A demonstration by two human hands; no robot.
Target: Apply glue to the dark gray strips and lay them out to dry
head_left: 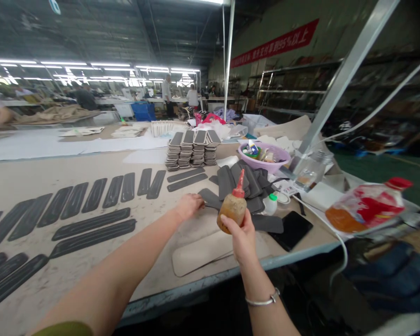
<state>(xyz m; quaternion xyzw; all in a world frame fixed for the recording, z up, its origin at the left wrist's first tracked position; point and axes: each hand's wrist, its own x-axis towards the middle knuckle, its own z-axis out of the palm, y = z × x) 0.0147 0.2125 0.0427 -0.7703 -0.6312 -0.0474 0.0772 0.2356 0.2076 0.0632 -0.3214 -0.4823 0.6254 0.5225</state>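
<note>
My right hand [244, 235] is wrapped round a squeeze bottle [233, 211] of amber liquid, with its red nozzle tilted upward. My left hand [189, 206] reaches forward, its fingers closed at the end of a dark grey strip [210, 199] beside the loose pile of dark pieces [238, 179]. Below the two hands lie pale flat pieces [199, 254] near the table's front edge. To the left, several dark strips [94, 224] with glossy lines along their edges are laid out in rows on the table.
Stacks of layered pieces [192, 151] stand behind my left hand. A purple basket [266, 156], a small green-capped bottle [271, 204], a black phone [294, 229] and a red-capped jug [367, 205] are on the right. A metal post [346, 79] rises there. People work farther back.
</note>
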